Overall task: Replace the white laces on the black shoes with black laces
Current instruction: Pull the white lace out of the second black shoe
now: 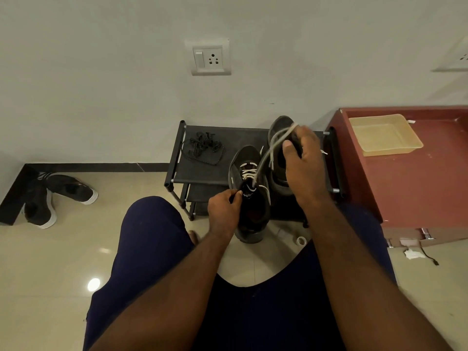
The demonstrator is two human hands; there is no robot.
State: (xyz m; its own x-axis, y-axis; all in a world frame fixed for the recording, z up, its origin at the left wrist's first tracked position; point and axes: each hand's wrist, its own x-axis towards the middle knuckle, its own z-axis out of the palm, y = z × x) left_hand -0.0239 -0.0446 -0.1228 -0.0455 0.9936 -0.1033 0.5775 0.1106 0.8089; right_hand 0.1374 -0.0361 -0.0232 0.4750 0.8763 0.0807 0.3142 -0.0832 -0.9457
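A black shoe (247, 173) with a white lace (264, 158) lies on the black shoe rack (202, 173), heel toward me. My left hand (224, 211) grips its collar at the left side. My right hand (302, 158) is raised above the rack and pinches the white lace, which runs taut from the upper eyelets up to my fingers. A second black shoe (278, 138) lies behind my right hand, partly hidden. A loose pile of black laces (203, 148) sits on the rack's left part.
A dark red cabinet (410, 183) with a yellow plastic tray (385, 135) stands to the right. Another pair of dark shoes with white soles (55, 196) lies on the tiled floor at left. A small tape roll (301, 240) lies on the floor below the rack.
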